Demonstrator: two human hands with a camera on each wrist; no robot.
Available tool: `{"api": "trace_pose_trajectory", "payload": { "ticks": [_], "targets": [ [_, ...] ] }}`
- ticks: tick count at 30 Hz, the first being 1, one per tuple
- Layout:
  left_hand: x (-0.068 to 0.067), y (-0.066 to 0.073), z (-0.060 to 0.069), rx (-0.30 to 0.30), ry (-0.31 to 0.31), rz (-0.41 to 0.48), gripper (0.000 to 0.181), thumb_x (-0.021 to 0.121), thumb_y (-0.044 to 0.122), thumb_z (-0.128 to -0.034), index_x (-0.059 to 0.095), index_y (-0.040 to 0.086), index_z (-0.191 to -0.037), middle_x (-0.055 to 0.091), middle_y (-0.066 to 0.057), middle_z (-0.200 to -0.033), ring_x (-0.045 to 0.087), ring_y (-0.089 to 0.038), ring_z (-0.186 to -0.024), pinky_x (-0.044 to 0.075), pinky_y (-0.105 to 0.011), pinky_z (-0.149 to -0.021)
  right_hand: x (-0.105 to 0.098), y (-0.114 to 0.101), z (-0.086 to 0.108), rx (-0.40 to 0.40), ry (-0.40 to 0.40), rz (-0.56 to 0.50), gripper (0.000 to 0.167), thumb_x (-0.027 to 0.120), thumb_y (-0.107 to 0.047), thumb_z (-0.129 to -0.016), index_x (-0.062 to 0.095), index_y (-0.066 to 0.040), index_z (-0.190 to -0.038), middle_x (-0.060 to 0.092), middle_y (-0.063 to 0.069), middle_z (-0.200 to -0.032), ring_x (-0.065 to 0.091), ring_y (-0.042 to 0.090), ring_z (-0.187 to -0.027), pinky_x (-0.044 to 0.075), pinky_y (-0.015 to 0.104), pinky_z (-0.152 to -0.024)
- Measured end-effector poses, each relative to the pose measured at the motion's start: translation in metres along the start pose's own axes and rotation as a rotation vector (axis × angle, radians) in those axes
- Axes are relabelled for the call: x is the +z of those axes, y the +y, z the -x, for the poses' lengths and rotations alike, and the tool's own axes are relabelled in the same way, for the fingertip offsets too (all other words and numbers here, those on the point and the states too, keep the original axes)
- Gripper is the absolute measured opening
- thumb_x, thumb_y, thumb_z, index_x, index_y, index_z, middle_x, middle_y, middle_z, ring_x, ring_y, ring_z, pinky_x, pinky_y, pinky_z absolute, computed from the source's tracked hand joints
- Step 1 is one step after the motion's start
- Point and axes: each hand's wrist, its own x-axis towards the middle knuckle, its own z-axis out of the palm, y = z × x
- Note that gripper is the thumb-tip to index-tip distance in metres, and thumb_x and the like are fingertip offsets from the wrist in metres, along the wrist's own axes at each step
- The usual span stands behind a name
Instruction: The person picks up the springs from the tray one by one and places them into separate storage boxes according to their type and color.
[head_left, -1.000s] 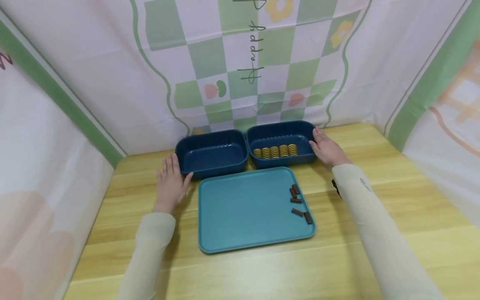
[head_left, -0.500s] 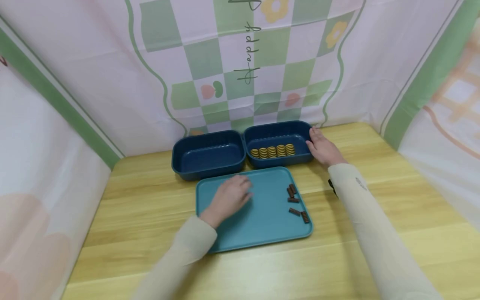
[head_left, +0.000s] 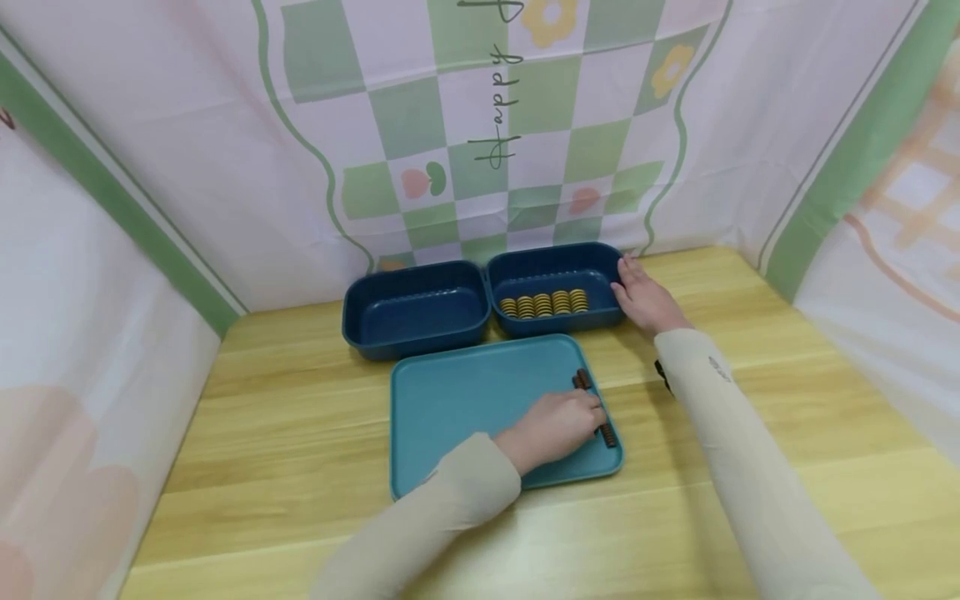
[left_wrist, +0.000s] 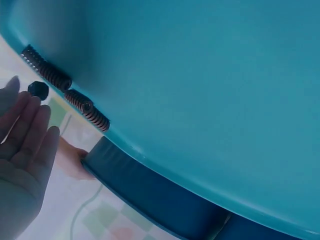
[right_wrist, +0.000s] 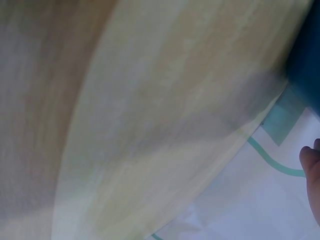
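My left hand (head_left: 557,427) reaches over the right side of the teal tray (head_left: 465,408). In the left wrist view, its thumb and fingertips pinch a dark brown spring (left_wrist: 38,90), seen end-on. Several other brown springs (left_wrist: 78,100), ribbed and hollow at the end, lie along the tray's edge; the hand partly covers them in the head view. My right hand (head_left: 647,300) rests with straight fingers against the right end of the right navy bin (head_left: 600,271). Several yellow ribbed pieces (head_left: 543,305) stand in a row in that bin.
A second navy bin (head_left: 420,310), with nothing in it, sits to the left, end to end with the first. Both stand behind the tray on the wooden table (head_left: 300,392). A patterned cloth (head_left: 510,125) hangs close behind them.
My left hand has left the left bin's side, crossed the tray to the right and taken hold of a brown spring. My right hand stays at the right bin.
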Motion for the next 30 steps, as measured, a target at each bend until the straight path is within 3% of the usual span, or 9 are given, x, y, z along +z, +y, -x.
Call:
{"api": "trace_pose_trajectory", "payload": {
  "ticks": [11, 18, 30],
  "targets": [
    [0.007, 0.006, -0.011, -0.052, -0.1, -0.032, 0.024, 0.053, 0.013, -0.097, 0.069, 0.022, -0.112, 0.063, 0.008, -0.109, 0.057, -0.004, -0.102, 0.052, -0.019, -0.071, 0.002, -0.002, 0.001, 0.016, 0.015, -0.023, 0.059, 0.03, -0.026, -0.103, 0.011, 0.009, -0.147, 0.006, 0.024, -0.154, 0.007, 0.038, -0.141, 0.012, 0.05, -0.112],
    [0.015, 0.011, -0.011, -0.008, -0.074, -0.137, 0.023, 0.053, 0.014, -0.0971, 0.068, 0.021, -0.113, 0.063, 0.005, -0.111, 0.058, -0.008, -0.101, 0.052, -0.02, -0.072, 0.003, -0.001, 0.003, 0.016, 0.02, -0.019, 0.062, 0.023, -0.035, -0.103, 0.01, 0.008, -0.147, 0.007, 0.024, -0.154, 0.006, 0.036, -0.142, 0.013, 0.05, -0.112],
    [0.018, 0.009, -0.011, -0.047, -0.108, -0.089, 0.022, 0.051, 0.012, -0.098, 0.067, 0.019, -0.111, 0.062, 0.002, -0.108, 0.057, -0.01, -0.099, 0.053, -0.022, -0.068, 0.001, -0.002, 0.001, 0.026, 0.026, -0.007, 0.057, 0.03, -0.025, -0.103, 0.012, 0.008, -0.147, 0.008, 0.025, -0.154, 0.009, 0.038, -0.141, 0.015, 0.051, -0.112]
  ]
}}
